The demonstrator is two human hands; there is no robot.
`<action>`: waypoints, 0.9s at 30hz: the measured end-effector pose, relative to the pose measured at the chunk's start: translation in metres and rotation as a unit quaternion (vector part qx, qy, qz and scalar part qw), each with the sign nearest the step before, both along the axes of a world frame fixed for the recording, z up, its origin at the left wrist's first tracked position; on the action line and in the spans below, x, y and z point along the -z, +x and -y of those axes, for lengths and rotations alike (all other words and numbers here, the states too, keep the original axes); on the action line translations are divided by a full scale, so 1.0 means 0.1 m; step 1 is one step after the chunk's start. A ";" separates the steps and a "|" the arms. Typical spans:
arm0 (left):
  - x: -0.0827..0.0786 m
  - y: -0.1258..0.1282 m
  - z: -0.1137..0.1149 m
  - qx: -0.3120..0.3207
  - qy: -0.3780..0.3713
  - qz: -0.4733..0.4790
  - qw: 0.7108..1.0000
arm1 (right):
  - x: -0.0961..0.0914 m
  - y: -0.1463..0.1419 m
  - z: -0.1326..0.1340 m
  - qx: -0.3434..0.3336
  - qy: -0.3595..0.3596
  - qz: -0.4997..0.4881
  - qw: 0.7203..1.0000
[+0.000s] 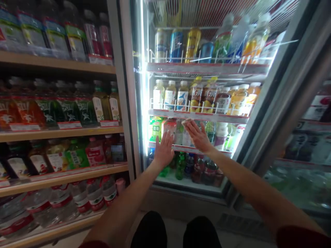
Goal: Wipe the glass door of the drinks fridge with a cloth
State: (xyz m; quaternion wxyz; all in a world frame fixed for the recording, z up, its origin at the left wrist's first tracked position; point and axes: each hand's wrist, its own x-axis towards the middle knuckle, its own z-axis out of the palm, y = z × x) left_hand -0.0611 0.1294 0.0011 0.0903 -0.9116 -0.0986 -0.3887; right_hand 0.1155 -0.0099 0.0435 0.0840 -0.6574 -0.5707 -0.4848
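Note:
Both my arms reach into an open drinks cooler [141, 103]. My left hand [163, 150] is flat, fingers apart, in front of the third shelf [222, 151] next to a green-labelled bottle [155, 129]. My right hand [198, 136] is also spread, fingers pointing up-left, just below the second shelf rail [232, 118] and in front of several pale bottles [181, 136]. Neither hand grips anything. Dark and green bottles [191, 167] stand on the bottom shelf below my wrists.
The cooler's glass door [292, 103] is swung open to the right. Wooden shelves [62, 132] full of bottled drinks stand on the left. Cans [177, 44] fill the cooler's top shelf and juice bottles [238, 100] the second. My knees [176, 230] are low before the cooler.

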 end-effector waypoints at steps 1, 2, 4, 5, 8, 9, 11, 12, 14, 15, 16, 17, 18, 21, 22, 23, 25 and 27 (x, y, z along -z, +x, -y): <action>-0.02 0.04 0.02 0.006 0.005 0.004 1.000 | 0.03 -0.01 0.04 -0.010 -0.025 0.009 1.000; -0.05 0.07 0.04 0.011 0.010 0.008 1.000 | 0.06 -0.02 0.07 -0.018 -0.047 0.016 0.999; -0.10 0.14 0.05 0.021 0.018 0.018 0.999 | 0.03 -0.01 0.09 -0.023 -0.062 0.018 0.998; -0.14 0.16 0.04 0.025 0.021 0.024 0.999 | -0.03 0.01 0.09 -0.018 -0.053 0.013 0.998; -0.24 0.23 0.01 0.027 0.026 0.042 0.998 | -0.25 0.08 0.03 0.012 0.017 -0.008 1.000; -0.27 0.25 -0.01 0.026 0.028 0.047 0.998 | -0.29 0.09 0.01 0.018 0.035 -0.009 0.999; -0.32 0.27 -0.04 0.026 0.032 0.053 0.998 | -0.30 0.09 -0.06 0.016 0.037 0.000 0.999; -0.34 0.27 -0.06 0.025 0.034 0.054 0.998 | -0.28 0.08 -0.09 0.009 0.022 0.009 1.000; -0.38 0.28 -0.10 0.025 0.037 0.054 0.998 | -0.21 0.04 -0.15 -0.011 -0.018 0.033 0.999; -0.40 0.28 -0.12 0.024 0.039 0.054 0.998 | -0.19 0.02 -0.18 -0.021 -0.030 0.045 0.998; -0.43 0.29 -0.15 0.023 0.041 0.055 0.997 | -0.20 0.00 -0.21 -0.027 -0.033 0.051 0.998; -0.46 0.29 -0.17 0.021 0.043 0.058 0.997 | -0.24 0.00 -0.23 -0.027 -0.024 0.050 0.998; -0.49 0.30 -0.20 0.020 0.045 0.061 0.997 | -0.29 0.00 -0.25 -0.021 -0.005 0.043 0.999; -0.58 0.32 -0.25 0.012 0.041 0.065 0.997 | -0.44 0.02 -0.31 0.010 0.057 0.009 0.998; -0.60 0.33 -0.26 0.009 0.038 0.065 0.997 | -0.47 0.02 -0.32 0.012 0.063 0.007 0.998; -0.61 0.33 -0.28 0.007 0.035 0.063 0.997 | -0.47 0.02 -0.33 0.007 0.054 0.012 0.998; -0.63 0.32 -0.33 0.004 0.030 0.058 0.998 | -0.46 0.00 -0.36 -0.017 0.005 0.034 0.999; -0.66 0.30 -0.39 0.000 0.026 0.055 0.998 | -0.49 -0.01 -0.41 -0.036 -0.040 0.048 0.997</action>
